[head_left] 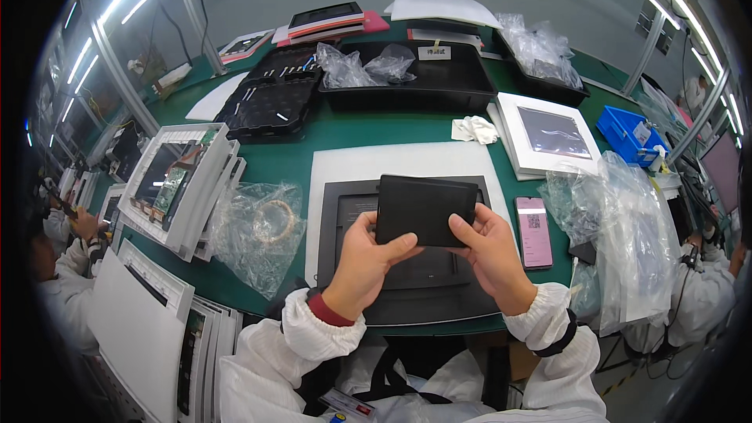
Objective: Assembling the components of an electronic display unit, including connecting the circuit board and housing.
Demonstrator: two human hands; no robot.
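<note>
Between my two hands is a flat black rectangular panel (423, 211), held up and slightly tilted. My left hand (366, 260) grips its lower left corner with the thumb on the face. My right hand (492, 249) pinches the lower right side, thumb also on the face; the other fingers are largely behind it. Beneath lies a larger dark panel (345, 188) with a recessed middle, partly hidden by my hands. That panel rests on a white foam sheet (329, 160) on the green table (376, 127).
White framed panels (168, 188) with circuit boards and a clear plastic bag (258, 239) are at left. At right are a phone (534, 254), plastic bags (638, 243), a white-framed screen (509, 129) and a blue bin (627, 133). Behind stand a black tray (454, 94) and tool case (270, 113).
</note>
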